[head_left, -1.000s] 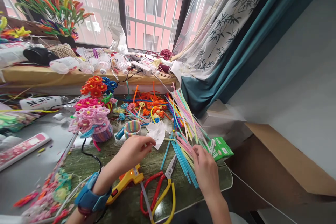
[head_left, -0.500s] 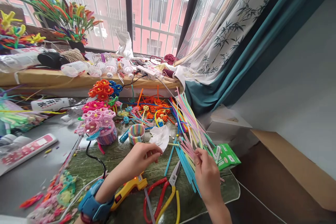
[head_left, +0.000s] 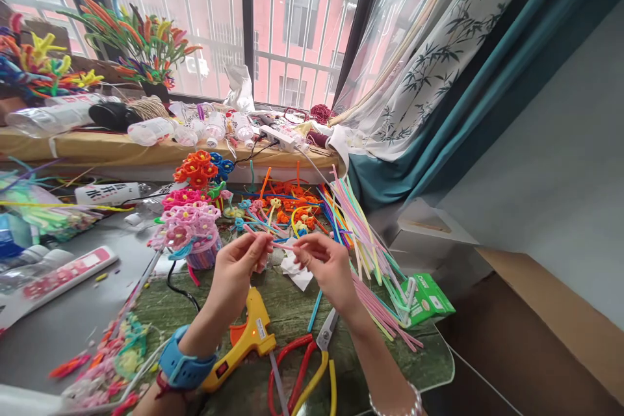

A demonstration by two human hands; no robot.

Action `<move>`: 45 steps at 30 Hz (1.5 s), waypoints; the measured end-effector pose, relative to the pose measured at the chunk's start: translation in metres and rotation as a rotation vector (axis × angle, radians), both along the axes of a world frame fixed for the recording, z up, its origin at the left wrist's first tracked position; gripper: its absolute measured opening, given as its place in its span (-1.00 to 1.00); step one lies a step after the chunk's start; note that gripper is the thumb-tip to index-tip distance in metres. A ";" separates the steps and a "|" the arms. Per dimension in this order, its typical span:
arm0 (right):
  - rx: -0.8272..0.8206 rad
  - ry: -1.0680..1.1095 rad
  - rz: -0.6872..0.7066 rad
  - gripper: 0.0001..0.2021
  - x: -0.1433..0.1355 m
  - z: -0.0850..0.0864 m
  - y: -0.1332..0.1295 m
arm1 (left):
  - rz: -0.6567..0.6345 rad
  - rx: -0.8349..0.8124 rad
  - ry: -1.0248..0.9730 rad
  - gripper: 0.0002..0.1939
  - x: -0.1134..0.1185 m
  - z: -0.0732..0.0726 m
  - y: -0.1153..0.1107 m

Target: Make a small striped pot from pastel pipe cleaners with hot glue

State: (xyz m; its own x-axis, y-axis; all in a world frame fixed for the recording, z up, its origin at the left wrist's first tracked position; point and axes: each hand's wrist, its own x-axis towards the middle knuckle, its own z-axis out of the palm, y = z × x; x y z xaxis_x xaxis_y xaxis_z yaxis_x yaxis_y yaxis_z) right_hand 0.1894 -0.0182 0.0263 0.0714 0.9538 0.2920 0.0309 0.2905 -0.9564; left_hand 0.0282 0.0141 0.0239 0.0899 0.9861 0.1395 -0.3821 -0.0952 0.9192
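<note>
My left hand (head_left: 238, 270), with a blue watch strap on its wrist, pinches one part of a pink pipe cleaner (head_left: 283, 246). My right hand (head_left: 332, 272) pinches the same strand a short way to the right, so it spans the gap between my fingertips. Below my left hand lies a yellow hot glue gun (head_left: 256, 331) with a small lit light. Scissors (head_left: 322, 341) with red and yellow handles rest open beneath my right hand. A crumpled white tissue (head_left: 298, 276) lies behind my hands, partly hidden.
Bundled pastel pipe cleaners (head_left: 355, 227) and a green packet (head_left: 429, 299) are at the right. A small pot of pipe-cleaner flowers (head_left: 192, 221) stands left of my hands. Plastic bottles (head_left: 153, 132) line the sill. A cardboard box (head_left: 546, 305) sits beyond the table's right edge.
My right hand has left the pipe-cleaner bundle and moved left and up. My left hand has risen and moved left; both now hold a pink pipe cleaner. The pink strands in the bundle have shifted.
</note>
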 end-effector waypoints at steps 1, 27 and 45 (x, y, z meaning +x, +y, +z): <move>-0.022 0.153 0.025 -0.76 -0.003 0.003 0.009 | 0.030 -0.004 -0.043 -0.67 -0.002 0.001 0.004; -0.286 0.908 0.256 -0.67 -0.035 -0.036 0.047 | -0.049 -0.103 -0.302 -0.59 0.001 -0.018 0.007; -0.102 0.707 0.134 -0.67 -0.029 -0.032 0.046 | -0.297 -0.019 0.135 -0.62 0.001 -0.022 0.000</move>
